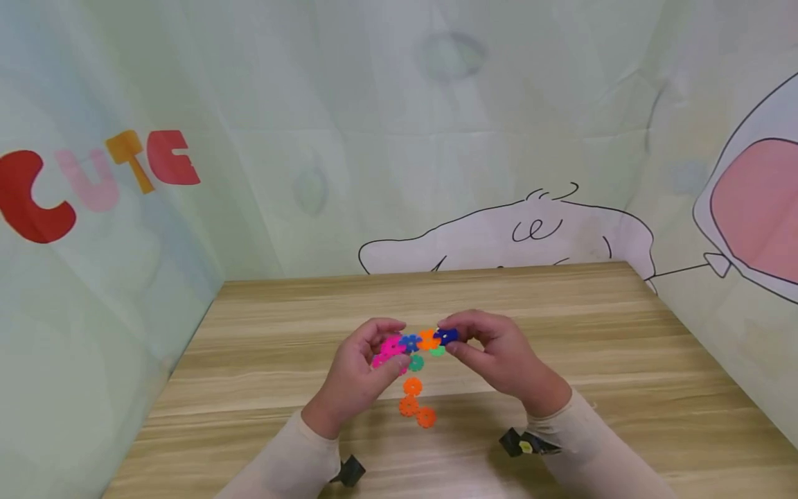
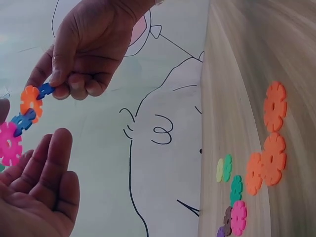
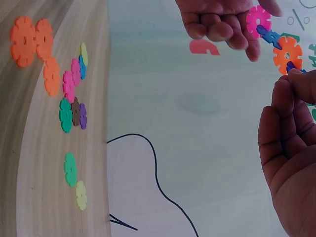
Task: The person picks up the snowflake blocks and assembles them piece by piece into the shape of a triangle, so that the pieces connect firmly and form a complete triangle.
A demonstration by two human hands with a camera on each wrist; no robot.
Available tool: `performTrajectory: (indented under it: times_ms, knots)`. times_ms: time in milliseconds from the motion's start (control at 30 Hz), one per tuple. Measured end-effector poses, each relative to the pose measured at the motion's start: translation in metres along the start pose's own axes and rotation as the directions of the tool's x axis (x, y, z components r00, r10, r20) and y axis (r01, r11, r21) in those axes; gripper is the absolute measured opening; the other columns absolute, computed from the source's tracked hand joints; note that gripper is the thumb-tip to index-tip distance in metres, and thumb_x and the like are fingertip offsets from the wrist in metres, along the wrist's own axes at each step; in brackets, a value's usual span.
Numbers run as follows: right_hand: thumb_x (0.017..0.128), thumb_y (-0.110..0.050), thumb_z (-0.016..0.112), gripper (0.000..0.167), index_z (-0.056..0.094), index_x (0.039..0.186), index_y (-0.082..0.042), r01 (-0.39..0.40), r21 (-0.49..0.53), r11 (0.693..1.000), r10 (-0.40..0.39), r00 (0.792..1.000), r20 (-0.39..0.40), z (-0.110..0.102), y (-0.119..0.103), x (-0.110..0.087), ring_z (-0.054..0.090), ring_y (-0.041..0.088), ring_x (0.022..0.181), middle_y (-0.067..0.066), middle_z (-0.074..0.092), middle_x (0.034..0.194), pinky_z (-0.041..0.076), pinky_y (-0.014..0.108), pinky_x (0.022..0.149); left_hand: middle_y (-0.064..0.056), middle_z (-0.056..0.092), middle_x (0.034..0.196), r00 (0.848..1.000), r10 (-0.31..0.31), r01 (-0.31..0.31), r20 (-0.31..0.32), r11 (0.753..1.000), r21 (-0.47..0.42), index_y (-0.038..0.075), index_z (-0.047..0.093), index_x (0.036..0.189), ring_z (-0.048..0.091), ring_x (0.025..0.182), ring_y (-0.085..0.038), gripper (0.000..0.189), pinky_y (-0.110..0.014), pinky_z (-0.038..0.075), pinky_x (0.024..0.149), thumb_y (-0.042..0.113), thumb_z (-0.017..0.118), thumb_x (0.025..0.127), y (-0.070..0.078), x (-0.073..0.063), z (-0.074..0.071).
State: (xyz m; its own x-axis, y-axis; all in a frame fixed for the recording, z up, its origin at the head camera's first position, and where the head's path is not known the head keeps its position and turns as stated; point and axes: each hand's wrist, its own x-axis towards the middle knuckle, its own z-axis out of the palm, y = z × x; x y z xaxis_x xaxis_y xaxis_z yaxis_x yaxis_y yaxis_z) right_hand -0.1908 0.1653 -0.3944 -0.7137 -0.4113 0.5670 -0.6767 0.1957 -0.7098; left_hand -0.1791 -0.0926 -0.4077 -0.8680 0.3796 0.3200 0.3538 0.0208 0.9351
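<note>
A short chain of notched plastic snowflake discs is stretched between my two hands above the table. It runs from a pink disc through a blue disc and an orange disc to a dark blue disc. My left hand holds the pink end, its thumb on the near side. Thumb and fingertips of my right hand pinch the dark blue disc, which is mostly covered in the right wrist view.
Three orange discs lie together on the wooden table, nearest me. Beyond them are loose discs: green, yellow, pink, brown and purple. A printed curtain hangs behind the table.
</note>
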Motion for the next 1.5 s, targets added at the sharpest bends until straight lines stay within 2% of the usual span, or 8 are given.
performTrajectory:
  times_ms: [267, 600, 767, 900, 1033, 1200, 1367, 1500]
  knots:
    - [0.095, 0.005, 0.073, 0.025, 0.074, 0.118, -0.006, -0.008, -0.017, 1.000, 0.009, 0.998, 0.054, 0.008, -0.004, -0.001, 0.065, 0.014, 0.080, 0.006, 0.076, 0.102, 0.060, 0.029, 0.074, -0.018, 0.069, 0.117, 0.999, -0.019, 0.019, 0.044, 1.000, -0.019, 0.001, 0.060, 0.136, 0.071, 0.096, -0.019, 0.040, -0.028, 0.063, 0.087, 0.007, 0.073, 0.098, 0.001, 0.000, 0.006]
    - [0.094, 0.004, 0.075, 0.031, 0.071, 0.122, -0.006, 0.044, -0.070, 0.997, -0.039, 0.997, 0.065, 0.010, -0.001, 0.000, 0.065, 0.012, 0.079, 0.005, 0.075, 0.097, 0.061, 0.028, 0.075, -0.016, 0.072, 0.116, 0.994, -0.107, 0.107, -0.034, 0.994, 0.001, 0.005, 0.071, 0.125, 0.072, 0.096, -0.022, 0.032, -0.028, 0.063, 0.086, 0.011, 0.079, 0.095, 0.002, 0.001, 0.008]
    - [0.091, -0.002, 0.079, 0.051, 0.061, 0.138, -0.010, -0.086, -0.091, 0.992, 0.096, 0.989, 0.115, 0.005, 0.000, 0.002, 0.064, 0.014, 0.079, 0.001, 0.070, 0.095, 0.060, 0.028, 0.071, -0.015, 0.072, 0.113, 0.991, -0.121, 0.122, -0.064, 0.993, 0.006, 0.007, 0.073, 0.124, 0.073, 0.094, -0.027, 0.030, -0.030, 0.064, 0.085, 0.013, 0.078, 0.096, 0.002, 0.001, 0.006]
    - [0.092, -0.013, 0.083, 0.044, 0.065, 0.132, -0.014, -0.257, -0.148, 0.955, 0.280, 0.946, 0.163, 0.004, 0.008, 0.003, 0.065, 0.015, 0.081, -0.002, 0.069, 0.098, 0.059, 0.028, 0.072, -0.012, 0.072, 0.114, 0.988, -0.130, 0.130, -0.081, 0.992, -0.003, 0.011, 0.073, 0.124, 0.073, 0.095, -0.030, 0.028, -0.031, 0.064, 0.083, 0.012, 0.078, 0.097, 0.001, 0.002, 0.003]
    - [0.091, -0.023, 0.084, 0.029, 0.073, 0.117, -0.014, -0.343, -0.229, 0.911, 0.396, 0.880, 0.260, 0.011, 0.019, 0.002, 0.063, 0.016, 0.082, -0.003, 0.069, 0.095, 0.058, 0.028, 0.070, -0.013, 0.072, 0.116, 0.990, -0.106, 0.106, -0.088, 0.994, 0.003, 0.010, 0.073, 0.125, 0.072, 0.095, -0.026, 0.029, -0.029, 0.064, 0.084, 0.011, 0.077, 0.096, 0.001, 0.002, 0.000]
    - [0.089, -0.025, 0.086, 0.027, 0.077, 0.112, -0.013, -0.340, -0.297, 0.892, 0.437, 0.816, 0.379, 0.025, 0.026, 0.000, 0.063, 0.014, 0.086, -0.004, 0.071, 0.093, 0.056, 0.028, 0.072, -0.016, 0.071, 0.118, 0.993, -0.087, 0.087, -0.078, 0.996, 0.003, 0.007, 0.072, 0.126, 0.071, 0.098, -0.022, 0.030, -0.028, 0.063, 0.084, 0.011, 0.077, 0.097, 0.003, 0.001, -0.001]
    - [0.088, -0.022, 0.087, 0.020, 0.079, 0.105, -0.015, -0.340, -0.333, 0.879, 0.463, 0.774, 0.431, 0.035, 0.030, -0.002, 0.062, 0.012, 0.082, -0.008, 0.070, 0.090, 0.056, 0.027, 0.072, -0.014, 0.071, 0.120, 0.992, -0.096, 0.098, -0.079, 0.995, 0.013, 0.008, 0.072, 0.125, 0.072, 0.098, -0.022, 0.029, -0.028, 0.064, 0.084, 0.010, 0.077, 0.097, 0.006, 0.001, -0.001]
    - [0.085, -0.019, 0.089, 0.019, 0.081, 0.102, -0.017, -0.341, -0.333, 0.879, 0.467, 0.753, 0.463, 0.042, 0.031, -0.004, 0.062, 0.010, 0.082, -0.007, 0.072, 0.092, 0.056, 0.025, 0.072, -0.011, 0.071, 0.121, 0.991, -0.106, 0.108, -0.085, 0.994, 0.020, 0.010, 0.073, 0.125, 0.072, 0.100, -0.022, 0.028, -0.029, 0.064, 0.085, 0.010, 0.076, 0.097, 0.007, 0.001, -0.002]
